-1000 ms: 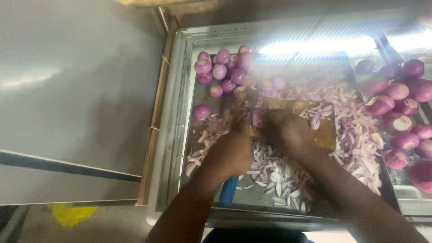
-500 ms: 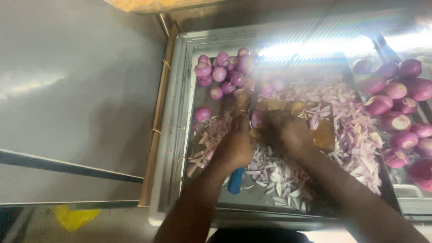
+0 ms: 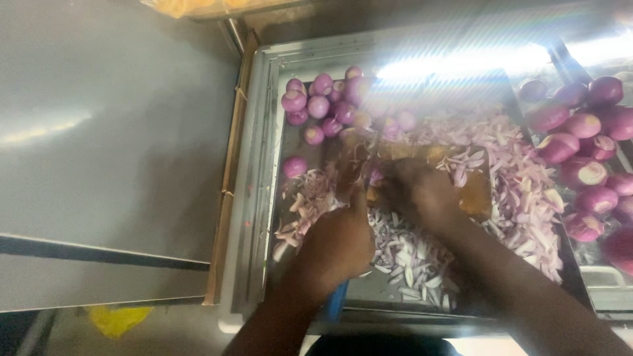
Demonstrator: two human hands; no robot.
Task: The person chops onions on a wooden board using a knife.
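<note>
Nearest the tray's front rim (image 3: 422, 320), the left hand (image 3: 336, 247) is gripping a blue-handled knife (image 3: 335, 303) while the right hand (image 3: 422, 191) is pressing curled fingers over a blurred onion on the wooden board (image 3: 475, 194), where fingertips near the blade are risking a cut, beyond pale-purple slices (image 3: 409, 254).

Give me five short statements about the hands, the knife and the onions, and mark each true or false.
1. The left hand grips a blue-handled knife. True.
2. Whole peeled onions sit at the tray's far left corner. True.
3. The right hand rests on the steel counter left of the tray. False: it is on the cutting board.
4. The sliced onion is green. False: pale purple and white.
5. The metal tray holds the slices. True.
</note>
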